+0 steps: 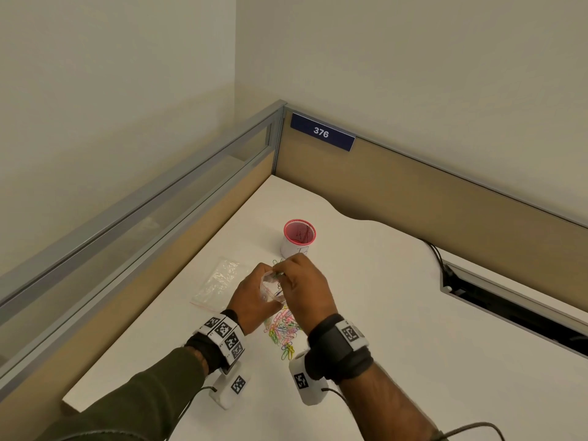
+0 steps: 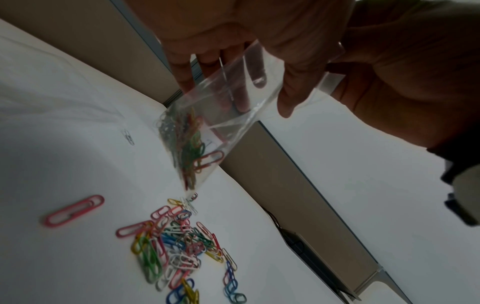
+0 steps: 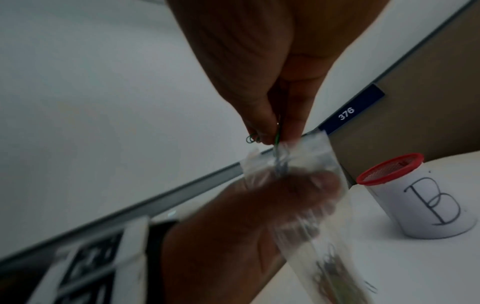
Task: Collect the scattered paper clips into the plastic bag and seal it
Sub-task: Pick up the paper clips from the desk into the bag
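A: Fig. 1, the hands? The left hand [image 1: 251,300] gripped the small clear plastic zip bag [image 2: 207,123] upright above the white desk [image 1: 413,313], mouth upward. The right hand [image 1: 302,281] pinched a few green and blue wire paper clips [image 3: 275,144] directly over that mouth.

B: And the relation governing the drop? The pinched clips hung lengthwise, pointing down into the opening just below the fingertips [image 3: 265,131]. The loose multicoloured pile of paper clips [image 1: 283,332] lay on the desk beneath both hands, nearer the right, judged the next pick.
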Tool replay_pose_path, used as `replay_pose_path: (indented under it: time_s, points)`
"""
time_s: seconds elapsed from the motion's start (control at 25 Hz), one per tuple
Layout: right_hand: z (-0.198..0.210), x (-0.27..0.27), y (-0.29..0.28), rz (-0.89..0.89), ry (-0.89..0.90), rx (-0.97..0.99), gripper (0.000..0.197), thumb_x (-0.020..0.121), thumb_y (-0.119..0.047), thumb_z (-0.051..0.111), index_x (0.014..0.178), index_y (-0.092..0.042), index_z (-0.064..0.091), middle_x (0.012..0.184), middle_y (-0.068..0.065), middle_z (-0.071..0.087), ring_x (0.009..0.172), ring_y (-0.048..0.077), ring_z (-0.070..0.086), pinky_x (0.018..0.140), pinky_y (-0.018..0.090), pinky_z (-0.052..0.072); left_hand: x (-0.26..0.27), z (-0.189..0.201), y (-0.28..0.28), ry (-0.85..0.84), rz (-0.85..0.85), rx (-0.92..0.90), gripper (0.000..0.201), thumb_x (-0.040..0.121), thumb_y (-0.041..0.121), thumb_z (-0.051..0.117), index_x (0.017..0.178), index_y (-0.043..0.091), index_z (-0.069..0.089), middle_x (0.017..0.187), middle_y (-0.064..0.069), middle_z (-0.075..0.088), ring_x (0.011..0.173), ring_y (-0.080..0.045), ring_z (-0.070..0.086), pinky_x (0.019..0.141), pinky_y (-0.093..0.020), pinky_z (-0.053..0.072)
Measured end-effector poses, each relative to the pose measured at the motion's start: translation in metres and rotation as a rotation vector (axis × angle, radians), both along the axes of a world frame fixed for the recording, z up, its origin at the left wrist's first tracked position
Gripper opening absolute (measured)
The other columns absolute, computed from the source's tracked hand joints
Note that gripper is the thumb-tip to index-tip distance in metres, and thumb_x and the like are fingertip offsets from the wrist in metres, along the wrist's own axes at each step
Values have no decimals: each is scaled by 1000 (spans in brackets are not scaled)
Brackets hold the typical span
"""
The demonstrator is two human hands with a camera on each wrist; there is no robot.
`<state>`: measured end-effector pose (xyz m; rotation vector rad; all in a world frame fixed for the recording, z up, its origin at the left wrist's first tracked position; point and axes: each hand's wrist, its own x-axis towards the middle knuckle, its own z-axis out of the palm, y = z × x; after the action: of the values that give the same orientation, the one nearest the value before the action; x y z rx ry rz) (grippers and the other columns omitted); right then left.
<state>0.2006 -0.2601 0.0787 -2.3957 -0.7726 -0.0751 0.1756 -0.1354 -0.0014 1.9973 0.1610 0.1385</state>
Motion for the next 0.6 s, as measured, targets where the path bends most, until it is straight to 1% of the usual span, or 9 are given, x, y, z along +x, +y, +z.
replay_pose_path:
  time_s: [0.08, 0.12, 0.16, 0.2, 0.28, 0.32, 0.4, 0.48, 0.6]
  points:
    - [-3, -6, -1, 60, -17, -95, 24, 87, -7, 61, 108, -14, 68, 103, 6, 61, 91, 24, 58, 75, 30, 52, 1, 1, -2, 6, 13, 18, 45, 76, 25, 82, 105, 29, 47, 92, 15, 61, 88, -5, 63, 70, -11, 46]
    - [-3, -8, -2, 77, -17, -128, 26, 87, -6, 61, 111, -14, 67, 104, 7, 62, 93, 25, 57, 76, 31, 52, 1, 2, -2, 10, 16, 19, 44, 77, 25, 82, 104, 29, 47, 89, 18, 59, 84, -2, 62, 67, -9, 45]
    - [-2, -9, -3, 83, -12, -150, 27, 87, -5, 60, 111, -14, 66, 106, 8, 62, 95, 25, 57, 78, 31, 53, 1, 2, -2, 14, 20, 9, 44, 77, 25, 82, 104, 29, 47, 89, 19, 59, 84, -2, 61, 68, -10, 45]
    - [-1, -11, -5, 83, -4, -159, 26, 86, -3, 60, 109, -13, 66, 107, 8, 63, 96, 25, 57, 80, 31, 53, 1, 3, -1, 17, 18, -9, 45, 77, 25, 82, 105, 28, 47, 92, 15, 60, 88, -5, 62, 72, -13, 48]
    - [1, -12, -10, 61, -3, -128, 23, 85, 2, 57, 99, -12, 67, 106, 6, 64, 95, 23, 57, 80, 27, 52, 0, 2, 0, 15, 0, -39, 46, 77, 23, 82, 109, 27, 48, 104, 7, 62, 102, -13, 62, 86, -27, 54]
    - [1, -10, -14, 29, -14, -91, 23, 83, 4, 55, 93, -12, 67, 102, 5, 64, 93, 20, 57, 79, 23, 49, -1, 2, 1, 14, -11, -48, 46, 77, 23, 81, 109, 27, 49, 109, 5, 62, 108, -15, 61, 91, -33, 55]
    - [-6, -1, -27, -79, -10, -9, 25, 81, 5, 51, 86, -14, 66, 95, 2, 64, 87, 15, 56, 75, 15, 42, -3, 0, 3, 17, -20, -76, 42, 78, 21, 81, 109, 25, 52, 113, 6, 63, 114, -15, 60, 95, -38, 56]
    - [-27, 15, -48, -200, 47, -21, 26, 82, 4, 49, 86, -14, 67, 94, 1, 64, 86, 15, 58, 74, 17, 42, -5, -1, 8, 10, -6, -107, 41, 78, 18, 81, 109, 23, 55, 113, 7, 64, 116, -14, 60, 95, -39, 56]
    - [-78, 32, -90, -379, 264, -233, 26, 86, -1, 50, 101, -14, 67, 110, 7, 62, 103, 23, 60, 87, 26, 44, -8, -4, 16, -4, 11, -134, 40, 77, 18, 81, 108, 24, 56, 112, 9, 64, 116, -11, 59, 94, -38, 56]
